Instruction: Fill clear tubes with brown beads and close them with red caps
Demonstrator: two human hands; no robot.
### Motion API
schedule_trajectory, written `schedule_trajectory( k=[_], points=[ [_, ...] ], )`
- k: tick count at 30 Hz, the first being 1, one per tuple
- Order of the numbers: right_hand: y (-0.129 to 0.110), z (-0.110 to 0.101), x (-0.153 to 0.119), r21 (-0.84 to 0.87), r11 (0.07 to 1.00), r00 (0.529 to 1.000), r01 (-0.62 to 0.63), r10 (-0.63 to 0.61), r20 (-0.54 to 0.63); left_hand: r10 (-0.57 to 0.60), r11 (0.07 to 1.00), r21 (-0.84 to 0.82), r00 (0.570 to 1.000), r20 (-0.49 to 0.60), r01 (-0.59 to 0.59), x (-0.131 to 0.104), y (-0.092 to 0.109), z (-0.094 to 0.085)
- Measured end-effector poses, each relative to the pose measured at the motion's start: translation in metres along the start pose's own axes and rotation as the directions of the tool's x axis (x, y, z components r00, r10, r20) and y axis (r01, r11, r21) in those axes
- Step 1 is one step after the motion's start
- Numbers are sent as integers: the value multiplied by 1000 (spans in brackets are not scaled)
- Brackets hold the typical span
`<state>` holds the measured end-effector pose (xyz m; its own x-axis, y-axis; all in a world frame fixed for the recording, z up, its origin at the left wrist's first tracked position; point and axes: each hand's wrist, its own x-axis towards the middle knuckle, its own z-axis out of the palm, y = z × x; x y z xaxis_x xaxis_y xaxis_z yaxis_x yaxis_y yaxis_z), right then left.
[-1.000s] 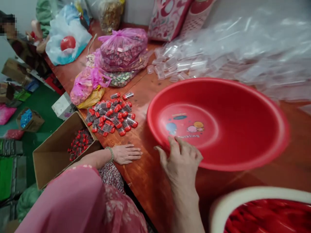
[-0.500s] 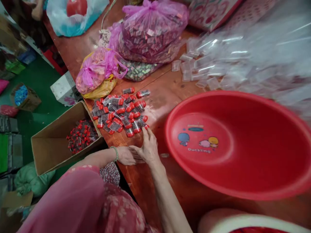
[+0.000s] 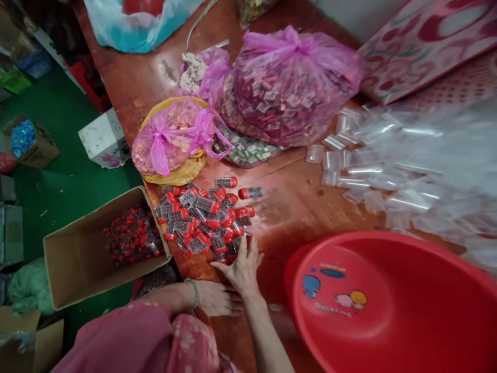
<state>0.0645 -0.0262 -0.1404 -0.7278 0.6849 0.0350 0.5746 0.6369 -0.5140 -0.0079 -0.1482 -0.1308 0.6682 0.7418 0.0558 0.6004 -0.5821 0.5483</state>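
A heap of small clear containers with red caps and dark contents [image 3: 202,217] lies on the wooden table [image 3: 287,202]. At its near edge is my right hand [image 3: 243,267], fingers apart, the fingertips at the nearest containers. My left hand [image 3: 217,298], with a green beaded bracelet [image 3: 195,296] at the wrist, lies palm down on the table just behind the right hand, its fingers stretched out. Below the table's left edge, a cardboard box [image 3: 73,259] holds many more of the same red-capped containers.
A big red basin [image 3: 357,331] stands right of my hands. Behind the heap sit tied pink bags [image 3: 295,88] of small pieces and a yellow bag [image 3: 178,173]. Loose clear plastic sleeves [image 3: 388,171] cover the table's right side. A white box [image 3: 103,137] is at the left.
The view has shifted, so the table things appear lower. My right hand's fingers have spread more at the heap's edge. My left hand still rests low on the table.
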Motion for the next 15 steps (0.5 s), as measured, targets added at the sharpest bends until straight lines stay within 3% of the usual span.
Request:
schedule_trajectory(
  k=[6, 9, 11, 13, 15],
  points=[
    [1, 2, 1, -28, 990, 989, 140, -141, -47, -57, 998, -32, 986, -157, 53, 6, -2, 4],
    [-1, 1, 6, -48, 981, 980, 187, -189, -60, -238, 971, -32, 928, -286, 239, 4, 13, -2],
    [-2, 1, 9, -68, 978, 976, 197, -202, -77, -414, 899, -44, 811, -413, 436, -7, 28, -19],
    [-3, 3, 10, -87, 980, 977, 181, -189, -97, -550, 787, -87, 632, -546, 610, -30, 36, -46],
    [-3, 6, 10, -72, 983, 978, 166, -174, -115, -624, 667, -145, 442, -645, 730, -62, 27, -79]
  ],
)
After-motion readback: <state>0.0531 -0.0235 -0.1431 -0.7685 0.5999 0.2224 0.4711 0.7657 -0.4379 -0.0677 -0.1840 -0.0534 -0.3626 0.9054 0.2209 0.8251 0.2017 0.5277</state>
